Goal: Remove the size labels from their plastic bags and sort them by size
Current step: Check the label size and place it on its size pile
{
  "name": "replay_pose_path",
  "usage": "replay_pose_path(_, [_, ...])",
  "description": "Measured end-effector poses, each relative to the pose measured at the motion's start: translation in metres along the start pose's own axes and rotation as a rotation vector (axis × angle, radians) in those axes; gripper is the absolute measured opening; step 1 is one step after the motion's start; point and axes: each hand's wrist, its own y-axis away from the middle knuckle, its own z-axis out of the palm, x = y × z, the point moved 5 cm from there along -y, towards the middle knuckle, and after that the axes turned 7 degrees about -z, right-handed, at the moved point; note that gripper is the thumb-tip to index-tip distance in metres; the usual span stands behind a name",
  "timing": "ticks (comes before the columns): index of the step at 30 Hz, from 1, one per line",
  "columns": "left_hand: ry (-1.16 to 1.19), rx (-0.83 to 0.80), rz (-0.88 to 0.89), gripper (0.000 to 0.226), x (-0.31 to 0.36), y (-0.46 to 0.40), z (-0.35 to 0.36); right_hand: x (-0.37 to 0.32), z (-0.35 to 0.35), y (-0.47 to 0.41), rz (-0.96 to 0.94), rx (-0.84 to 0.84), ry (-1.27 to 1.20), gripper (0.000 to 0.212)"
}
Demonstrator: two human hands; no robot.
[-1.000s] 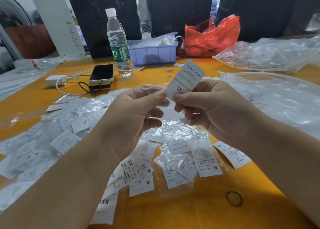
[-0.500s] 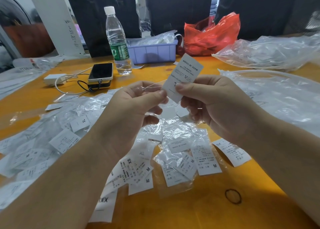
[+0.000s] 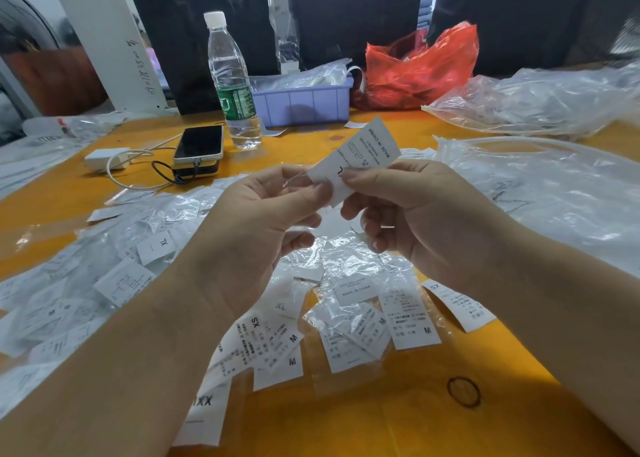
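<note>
A white size label [image 3: 356,157] is held above the bench [image 3: 381,418], pinched at its near end between both hands. Its long axis slants up and far-right, away from the left hand [image 3: 256,228] and over the right hand [image 3: 419,217].

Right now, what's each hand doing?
Left hand: pinches the lower edge of the size label.
Right hand: pinches the same label from the other side.

Orange table [image 3: 398,418] — dark curtains [image 3: 346,16], white post [image 3: 104,41] behind.
</note>
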Motion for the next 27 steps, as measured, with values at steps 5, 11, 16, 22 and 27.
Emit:
replay_pose_path(5, [0.011, -0.011, 0.007, 0.017, 0.0, 0.0, -0.001, -0.007, -0.007, -0.001, -0.052, 0.07, 0.043, 0.011])
replay_pose_path(11, [0.057, -0.008, 0.023, 0.034, 0.003, 0.0, -0.002, 0.001, -0.002, 0.001, -0.039, 0.052, 0.055, 0.013])
replay_pose_path(16, [0.13, -0.019, 0.02, 0.041, 0.003, 0.001, 0.0, 0.003, -0.007, -0.001, -0.001, 0.11, -0.051, 0.013])
replay_pose_path(22, [0.121, -0.017, 0.048, 0.039, 0.004, 0.001, 0.0, 0.006, -0.002, 0.0, 0.041, 0.017, -0.033, 0.012])
replay_pose_path(27, [0.049, -0.019, 0.068, 0.04, 0.005, 0.001, -0.002, 0.0, -0.007, -0.002, -0.018, 0.062, 0.109, 0.01])
